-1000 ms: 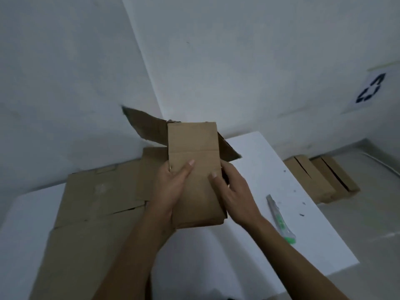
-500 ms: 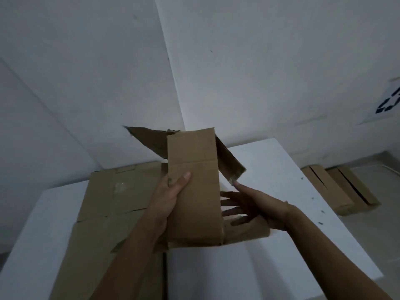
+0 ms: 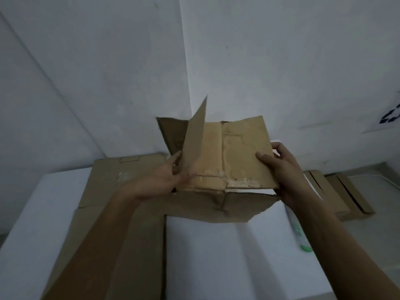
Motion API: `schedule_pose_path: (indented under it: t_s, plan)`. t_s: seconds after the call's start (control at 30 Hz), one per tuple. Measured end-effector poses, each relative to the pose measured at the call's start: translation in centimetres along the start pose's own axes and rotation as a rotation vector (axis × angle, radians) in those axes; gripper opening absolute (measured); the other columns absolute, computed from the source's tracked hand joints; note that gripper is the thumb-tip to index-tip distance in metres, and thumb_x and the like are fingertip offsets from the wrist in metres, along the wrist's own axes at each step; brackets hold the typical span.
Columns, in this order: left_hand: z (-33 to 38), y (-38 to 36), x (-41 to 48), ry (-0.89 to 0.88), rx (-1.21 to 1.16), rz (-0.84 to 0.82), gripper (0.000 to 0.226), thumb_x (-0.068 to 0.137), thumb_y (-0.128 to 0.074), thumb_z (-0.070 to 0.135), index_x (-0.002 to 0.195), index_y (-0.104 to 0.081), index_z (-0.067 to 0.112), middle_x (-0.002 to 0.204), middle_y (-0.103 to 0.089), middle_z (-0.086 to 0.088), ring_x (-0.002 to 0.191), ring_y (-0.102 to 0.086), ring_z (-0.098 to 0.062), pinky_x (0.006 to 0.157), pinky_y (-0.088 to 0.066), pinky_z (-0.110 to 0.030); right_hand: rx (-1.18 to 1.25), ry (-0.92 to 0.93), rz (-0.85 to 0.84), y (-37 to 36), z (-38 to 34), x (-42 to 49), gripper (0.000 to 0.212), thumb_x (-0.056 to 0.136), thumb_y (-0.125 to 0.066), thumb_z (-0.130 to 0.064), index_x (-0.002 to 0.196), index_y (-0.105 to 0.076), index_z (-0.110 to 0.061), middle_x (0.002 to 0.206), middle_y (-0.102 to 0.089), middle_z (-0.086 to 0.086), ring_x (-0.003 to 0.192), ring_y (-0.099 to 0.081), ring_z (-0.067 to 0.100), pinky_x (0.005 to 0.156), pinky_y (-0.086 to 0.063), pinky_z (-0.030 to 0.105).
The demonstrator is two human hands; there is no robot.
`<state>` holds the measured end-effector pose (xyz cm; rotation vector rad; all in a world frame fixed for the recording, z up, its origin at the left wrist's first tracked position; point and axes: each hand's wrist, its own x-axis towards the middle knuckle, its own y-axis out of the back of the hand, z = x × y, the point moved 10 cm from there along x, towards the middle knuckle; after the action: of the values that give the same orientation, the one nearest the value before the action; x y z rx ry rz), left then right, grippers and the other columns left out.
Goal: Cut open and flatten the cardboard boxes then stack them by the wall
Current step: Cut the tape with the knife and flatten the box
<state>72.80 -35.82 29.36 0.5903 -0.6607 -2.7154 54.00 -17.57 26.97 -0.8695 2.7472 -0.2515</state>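
I hold a cut-open brown cardboard box (image 3: 236, 156) spread wide above the white table (image 3: 216, 256), its pale inner side facing me. My left hand (image 3: 164, 178) grips the left panel, which stands up on edge. My right hand (image 3: 279, 167) grips the right edge, thumb on the inner face. A lower flap hangs down toward the table. Flattened cardboard sheets (image 3: 112, 191) lie on the table's left side, reaching back to the wall.
A green-tipped utility knife (image 3: 299, 232) lies on the table at the right, beside my right forearm. Several flattened boxes (image 3: 344, 198) lie on the floor by the right wall. A recycling sign (image 3: 391, 121) is on that wall.
The folded box has been opened out: my right hand pulled the right panel outward and now grips its edge. The left panel swung up on edge. The view shifted left.
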Motion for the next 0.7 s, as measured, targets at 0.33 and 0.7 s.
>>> schedule_pose_path:
  t_s: [0.33, 0.7]
  plan:
    - [-0.8, 2.0, 1.8, 0.111, -0.193, 0.203, 0.026, 0.093, -0.069, 0.022, 0.070, -0.058, 0.014, 0.061, -0.059, -0.002, 0.044, -0.058, -0.004, 0.049, -0.050, -0.015, -0.046, 0.060, -0.201, -0.2, -3.4, 2.8, 0.041, 0.097, -0.060, -0.027, 0.137, -0.058, -0.016, 0.133, -0.065, 0.009, 0.118, -0.063, 0.030, 0.098, -0.049, 0.043]
    - [4.1, 4.6, 7.5, -0.021, -0.138, 0.125, 0.008, 0.094, -0.067, 0.025, 0.099, -0.069, 0.018, 0.077, -0.070, 0.014, 0.068, -0.064, 0.001, 0.066, -0.049, -0.010, -0.164, 0.106, -0.072, 2.6, -0.3, 5.1, 0.045, 0.084, -0.075, -0.026, 0.125, -0.064, -0.010, 0.118, -0.073, 0.008, 0.111, -0.068, 0.027, 0.100, -0.051, 0.044]
